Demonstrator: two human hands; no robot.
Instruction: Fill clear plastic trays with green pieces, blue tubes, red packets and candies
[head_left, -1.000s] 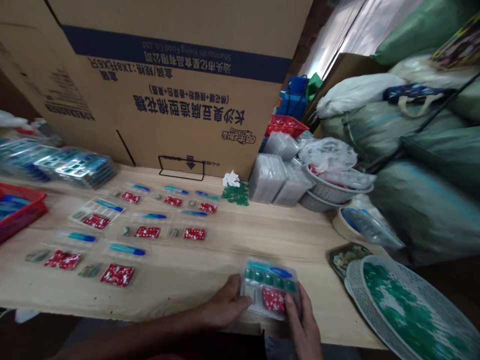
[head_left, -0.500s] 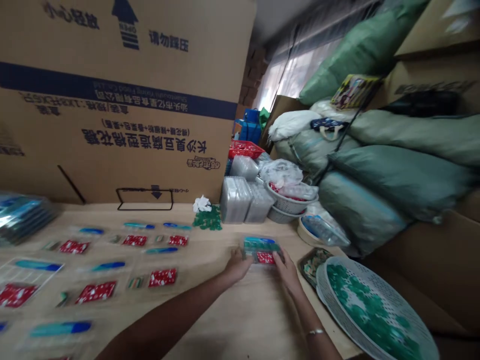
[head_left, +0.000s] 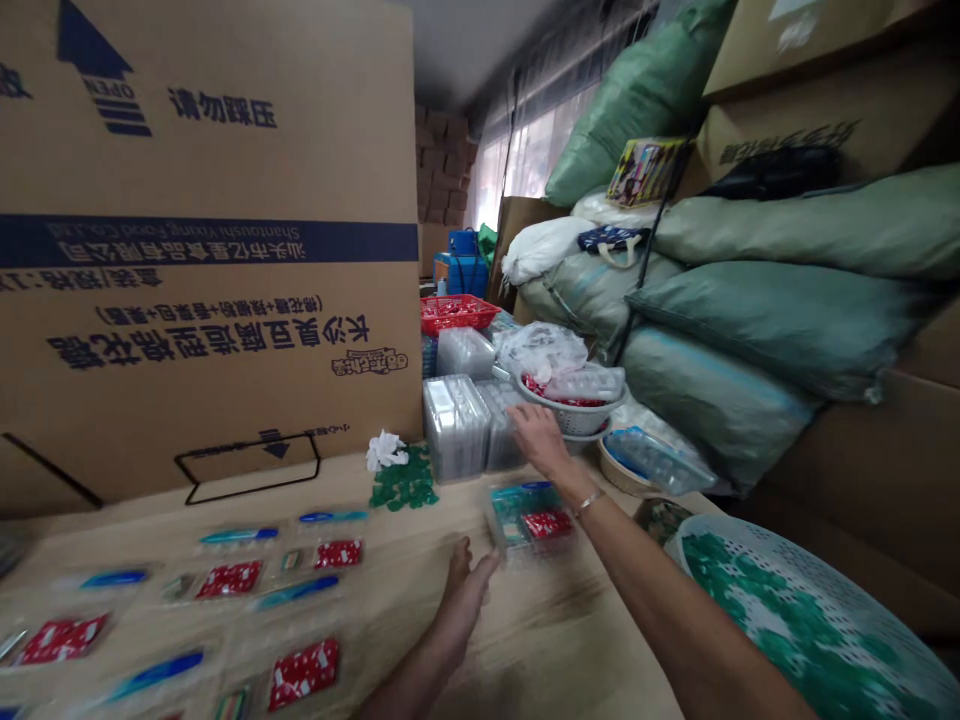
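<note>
Open left hand (head_left: 465, 592) beside the filled tray (head_left: 529, 522), presumably flat for stability; right hand (head_left: 541, 440), loosely open, near stacked clear trays (head_left: 457, 432).

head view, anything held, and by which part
Nothing seems held: the left hand is open beside the filled plastic tray, the right hand open near the stacked clear trays.

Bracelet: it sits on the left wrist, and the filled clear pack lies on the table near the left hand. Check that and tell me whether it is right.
Not quite. The bracelet is on the wrist of the right hand, as the head view shows. The filled clear pack does lie on the table near the left hand.
</note>
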